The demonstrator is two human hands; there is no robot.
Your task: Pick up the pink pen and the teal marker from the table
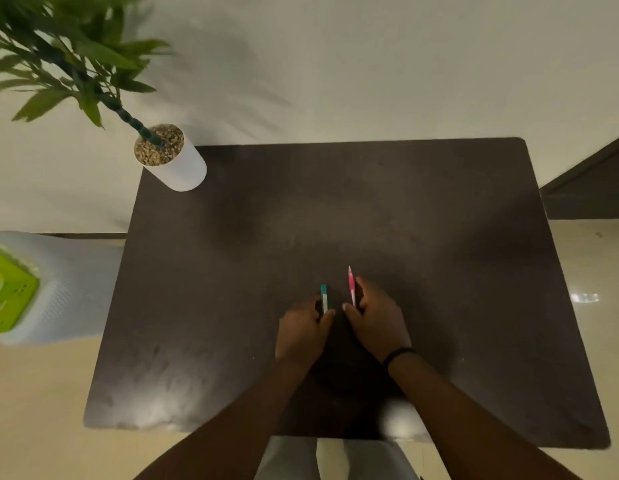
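Both my hands are over the middle of a dark brown table [232,271], close together. My left hand [301,332] pinches a short teal and white cap-like piece [324,299] that points away from me. My right hand [375,318] grips a thin pink pen [351,285] with its tip pointing away from me. The two pieces stand a small gap apart and do not touch. A black band circles my right wrist.
A white pot [181,169] filled with pebbles, holding a leafy green plant [69,60], stands at the table's far left corner. A white and green container [31,289] sits on the floor to the left. A pale wall rises behind the table.
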